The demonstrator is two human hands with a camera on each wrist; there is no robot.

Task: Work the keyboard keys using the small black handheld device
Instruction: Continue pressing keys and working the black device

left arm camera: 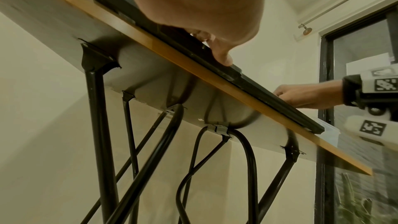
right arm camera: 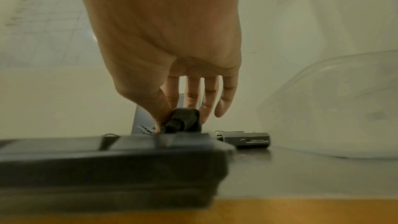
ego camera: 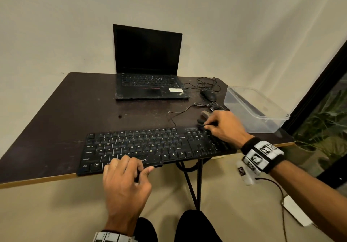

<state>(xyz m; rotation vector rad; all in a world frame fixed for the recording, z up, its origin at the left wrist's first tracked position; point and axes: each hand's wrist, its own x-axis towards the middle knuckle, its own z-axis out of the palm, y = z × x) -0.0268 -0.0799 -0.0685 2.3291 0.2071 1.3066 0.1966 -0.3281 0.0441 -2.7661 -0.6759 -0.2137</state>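
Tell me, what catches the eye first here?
A long black computer keyboard lies at the near edge of the dark brown table, the left hand gripping its front. At its far right corner the right hand pinches a small black handheld device. Behind stands an open black laptop, screen dark.

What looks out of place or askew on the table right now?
The keyboard juts past the near edge of the table, where the left hand grips its front. The right hand pinches the small black device at its far edge. Nothing looks spilled.

Right hand (ego camera: 224,127) with black device (ego camera: 200,122)
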